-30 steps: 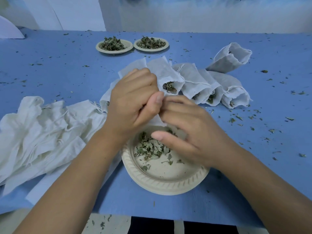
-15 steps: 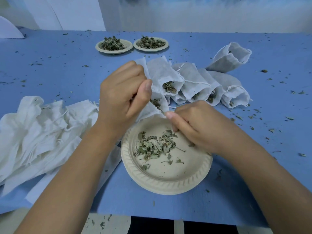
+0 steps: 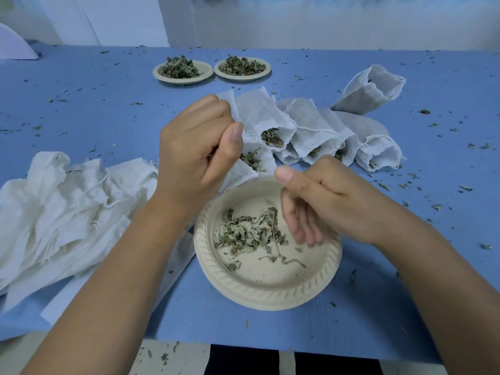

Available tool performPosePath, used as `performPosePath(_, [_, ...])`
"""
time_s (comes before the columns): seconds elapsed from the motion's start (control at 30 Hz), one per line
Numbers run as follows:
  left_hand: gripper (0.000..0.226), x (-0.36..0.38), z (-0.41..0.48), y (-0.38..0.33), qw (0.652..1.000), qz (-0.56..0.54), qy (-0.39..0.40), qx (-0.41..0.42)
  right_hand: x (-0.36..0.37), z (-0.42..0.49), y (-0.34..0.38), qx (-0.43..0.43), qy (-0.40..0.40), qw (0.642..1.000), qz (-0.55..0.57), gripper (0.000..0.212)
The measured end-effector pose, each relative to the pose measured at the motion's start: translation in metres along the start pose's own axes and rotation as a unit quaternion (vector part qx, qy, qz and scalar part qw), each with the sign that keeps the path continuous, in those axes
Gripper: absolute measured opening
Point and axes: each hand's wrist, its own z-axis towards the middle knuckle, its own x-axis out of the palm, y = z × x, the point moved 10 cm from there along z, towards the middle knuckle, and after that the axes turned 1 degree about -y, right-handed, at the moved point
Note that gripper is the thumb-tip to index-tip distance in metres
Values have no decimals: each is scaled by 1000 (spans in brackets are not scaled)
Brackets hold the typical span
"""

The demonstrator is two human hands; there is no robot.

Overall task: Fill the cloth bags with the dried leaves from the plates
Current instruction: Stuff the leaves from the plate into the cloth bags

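Note:
My left hand (image 3: 197,150) grips the rim of a white cloth bag (image 3: 266,161) and holds its mouth open just behind the near plate (image 3: 270,299). Some dried leaves show inside the bag. The plate holds a thin scatter of dried leaves (image 3: 243,236). Over the plate's right half hangs my right hand (image 3: 319,196), its fingers pointing loosely down at the leaves and holding nothing that I can see. Several filled bags (image 3: 313,131) lie in a row behind the hands.
Two more plates heaped with leaves (image 3: 182,70) (image 3: 242,66) sit at the far side of the blue table. A heap of empty cloth bags (image 3: 54,207) lies on the left. One bag (image 3: 370,89) rests at the back right. Leaf crumbs litter the cloth.
My right hand has left the bag's mouth and dropped over the plate, fingers pointing down. The left hand has lifted the bag's rim slightly, so the mouth shows.

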Motion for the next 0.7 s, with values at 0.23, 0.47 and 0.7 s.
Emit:
performPosePath(0.23, [62, 1, 0, 0, 1000, 0, 3, -6, 28, -1, 0, 35, 98, 994, 26, 28])
performPosePath(0.47, [61, 2, 0, -1, 1000, -2, 7, -2, 25, -5, -14, 46, 126, 967, -217, 53])
performPosePath(0.7, [60, 3, 0, 0, 1000, -8, 11, -7, 48, 2, 2, -12, 123, 981, -150, 26])
